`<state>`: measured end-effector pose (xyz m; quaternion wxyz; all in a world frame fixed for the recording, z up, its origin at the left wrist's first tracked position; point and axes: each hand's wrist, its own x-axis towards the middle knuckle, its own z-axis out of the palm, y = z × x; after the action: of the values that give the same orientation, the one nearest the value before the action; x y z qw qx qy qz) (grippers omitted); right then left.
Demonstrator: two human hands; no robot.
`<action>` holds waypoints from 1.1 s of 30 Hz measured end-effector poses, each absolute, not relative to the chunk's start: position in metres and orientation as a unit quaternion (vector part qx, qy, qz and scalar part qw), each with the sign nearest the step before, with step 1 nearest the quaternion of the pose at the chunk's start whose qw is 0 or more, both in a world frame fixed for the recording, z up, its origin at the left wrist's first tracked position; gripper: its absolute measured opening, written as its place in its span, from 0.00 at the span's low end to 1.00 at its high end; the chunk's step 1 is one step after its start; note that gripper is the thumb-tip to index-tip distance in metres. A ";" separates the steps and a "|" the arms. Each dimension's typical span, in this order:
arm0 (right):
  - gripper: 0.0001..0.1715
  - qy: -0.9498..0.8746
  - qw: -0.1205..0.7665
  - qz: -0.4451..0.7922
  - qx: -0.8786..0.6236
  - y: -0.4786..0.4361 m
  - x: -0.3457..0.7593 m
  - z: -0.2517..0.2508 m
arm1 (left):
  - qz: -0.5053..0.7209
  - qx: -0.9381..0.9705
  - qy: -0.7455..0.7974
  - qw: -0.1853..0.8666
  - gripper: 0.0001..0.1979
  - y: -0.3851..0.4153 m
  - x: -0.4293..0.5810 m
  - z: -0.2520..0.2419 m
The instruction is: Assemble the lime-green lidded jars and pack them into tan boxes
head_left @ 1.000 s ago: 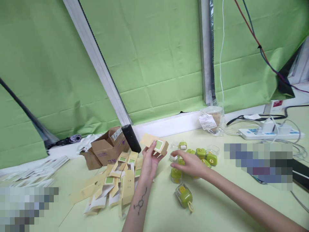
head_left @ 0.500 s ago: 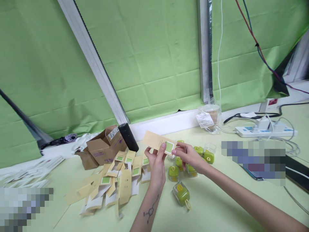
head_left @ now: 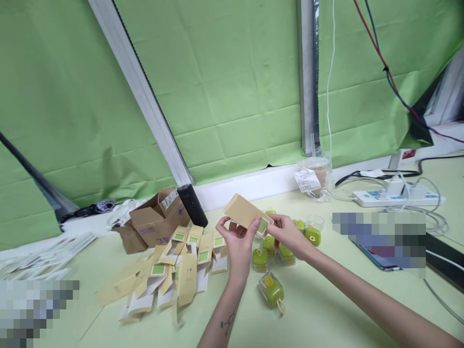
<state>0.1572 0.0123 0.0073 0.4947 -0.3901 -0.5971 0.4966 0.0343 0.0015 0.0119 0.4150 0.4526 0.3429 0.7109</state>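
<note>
Both hands hold one tan cardboard sleeve (head_left: 242, 210) with a green square label, raised over the table. My left hand (head_left: 237, 239) grips it from below, thumb pressed on the front near the label. My right hand (head_left: 288, 234) pinches its right end. Beneath and around my right hand stand several small green cases with clear covers; one green case (head_left: 271, 290) with a loop strap lies nearer to me. To the left of my left hand spreads a pile of similar tan cardboard sleeves (head_left: 187, 278), some with green squares showing.
An open brown cardboard box (head_left: 152, 227) and a black cylinder (head_left: 193, 205) stand at the back left. Along the back right are a bagged cup (head_left: 317, 179), a white power strip (head_left: 398, 195) and cables. A phone (head_left: 377, 258) lies at the right, partly blurred out.
The cardboard sleeve has tilted, its right end turning downward and its body looking more opened out. My left hand has turned and shifted slightly right; my right hand keeps its pinch.
</note>
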 end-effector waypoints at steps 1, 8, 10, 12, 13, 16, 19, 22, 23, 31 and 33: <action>0.15 -0.598 0.490 0.501 -0.389 0.013 0.156 0.006 | 0.714 0.451 0.344 0.411 0.32 0.003 0.034 0.012; 0.27 -0.611 0.475 0.501 -0.387 0.010 0.152 0.001 | 0.709 0.369 0.350 0.488 0.22 0.015 0.015 0.020; 0.32 -0.621 0.494 0.456 -0.402 0.005 0.151 0.003 | 0.707 0.368 0.356 0.487 0.21 0.019 0.009 0.019; 0.31 -0.652 0.515 0.360 -0.425 0.001 0.149 0.004 | 0.715 0.360 0.366 0.475 0.21 0.021 0.006 0.016; 0.29 -0.672 0.516 0.307 -0.434 0.000 0.148 0.004 | 0.717 0.357 0.370 0.470 0.21 0.021 0.006 0.015; 0.18 -0.720 0.497 0.164 -0.456 -0.001 0.146 -0.001 | 0.711 0.355 0.371 0.480 0.20 0.019 0.012 0.013; 0.12 -0.738 0.483 0.080 -0.464 0.000 0.145 -0.007 | 0.696 0.354 0.366 0.506 0.21 0.013 0.018 0.014; 0.14 -0.762 0.448 0.020 -0.468 -0.001 0.145 -0.007 | 0.688 0.360 0.367 0.512 0.22 0.009 0.020 0.016; 0.15 -0.769 0.433 -0.004 -0.471 -0.001 0.145 -0.007 | 0.686 0.365 0.366 0.511 0.23 0.008 0.019 0.017; 0.17 -0.826 0.357 -0.040 -0.433 -0.009 0.139 -0.009 | 0.684 0.430 0.409 0.425 0.23 0.021 0.006 0.019; 0.21 -0.830 0.334 -0.009 -0.446 -0.009 0.138 -0.009 | 0.676 0.444 0.447 0.382 0.24 0.027 -0.003 0.020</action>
<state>0.1377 -0.0091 -0.0093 0.3345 -0.4465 -0.8299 -0.0095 -0.0035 0.0269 0.0196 0.3820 0.4445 0.4473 0.6756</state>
